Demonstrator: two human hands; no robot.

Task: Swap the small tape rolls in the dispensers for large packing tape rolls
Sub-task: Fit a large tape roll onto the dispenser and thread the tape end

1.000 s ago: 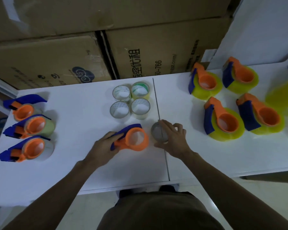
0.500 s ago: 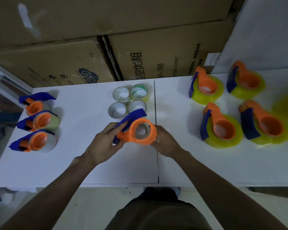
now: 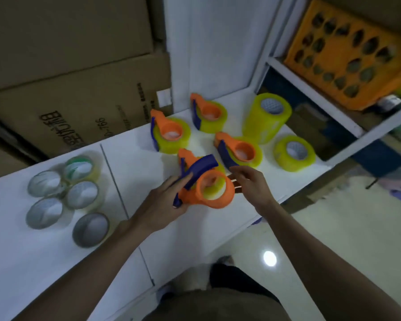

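Note:
My left hand [image 3: 162, 205] grips an empty orange and blue tape dispenser [image 3: 208, 186] by its blue handle, lifted above the white table [image 3: 148, 158]. To the right of the dispenser's ring hovers my right hand [image 3: 250, 184], its fingers spread and holding nothing. Several small clear tape rolls [image 3: 63, 191] lie at the left; the nearest one [image 3: 90, 229] sits apart from the group. Three dispensers loaded with large yellow rolls [image 3: 171, 133] [image 3: 208, 113] [image 3: 240, 150] stand behind the held one, and a fourth [image 3: 185, 158] is mostly hidden by it.
A tall stack of yellow packing tape [image 3: 267, 117] and a single yellow roll [image 3: 294, 152] sit at the table's right end. Cardboard boxes [image 3: 79, 89] line the back. An orange crate [image 3: 347, 52] rests on a white shelf [image 3: 310, 93] at the right. The table's edge runs close below my hands.
The view has swung right. My left hand carried the empty dispenser over toward the yellow rolls. My right hand came off the dispenser's ring and opened.

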